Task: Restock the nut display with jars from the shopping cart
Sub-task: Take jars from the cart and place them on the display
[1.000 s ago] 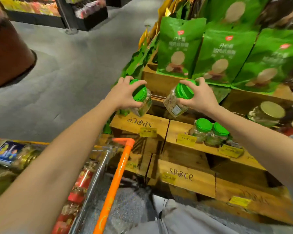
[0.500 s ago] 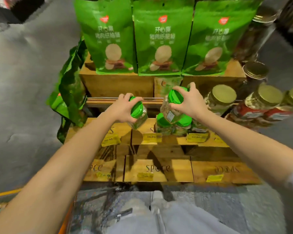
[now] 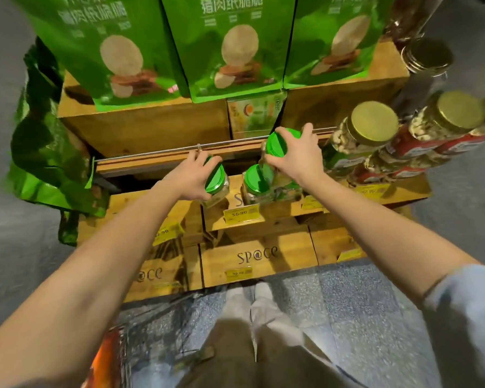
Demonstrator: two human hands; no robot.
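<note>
Both are half hidden: left fingers (image 3: 199,161) clasp the left jar (image 3: 216,179), right fingers (image 3: 305,133) the right jar (image 3: 276,144).

The left hand (image 3: 191,179) is holding the first jar (image 3: 217,189) over the wooden shelf (image 3: 277,212), just left of a shelved jar (image 3: 256,180). The right hand (image 3: 298,159) is gripping the second jar (image 3: 276,144) above and behind that one. Snack bags (image 3: 230,51) are sitting on crates behind, with neighbouring jars (image 3: 373,127) to the right.

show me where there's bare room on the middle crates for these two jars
Bare wood on the crate top between the green bag and the left hand. Crowded rightward: a shelved green-lid jar, then gold-lid jars.
</note>
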